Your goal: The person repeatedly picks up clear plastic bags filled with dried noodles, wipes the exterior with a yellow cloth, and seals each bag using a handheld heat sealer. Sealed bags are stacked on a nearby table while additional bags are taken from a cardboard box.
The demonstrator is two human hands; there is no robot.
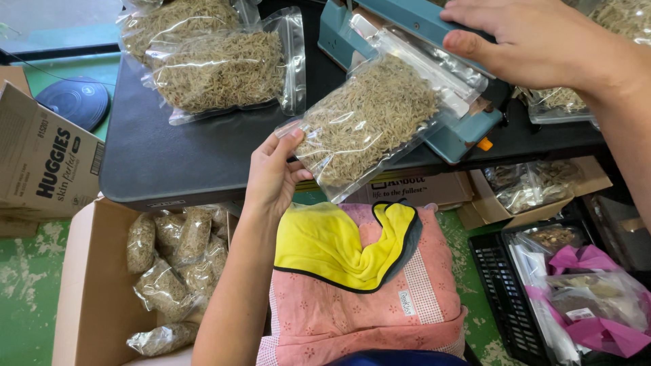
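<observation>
The clear bag of dried herbs (369,122) lay tilted over the edge of the dark table (183,156), its open top tucked under the bar of the teal heat sealer (413,27). The left hand (271,177) pinched the bag's lower corner between thumb and fingers, while the right hand (536,41) lay palm-down on the sealer's bar, fingers curled over it. Two filled bags (217,64) lay near on the table, and more sat in a cardboard box (91,298) below.
</observation>
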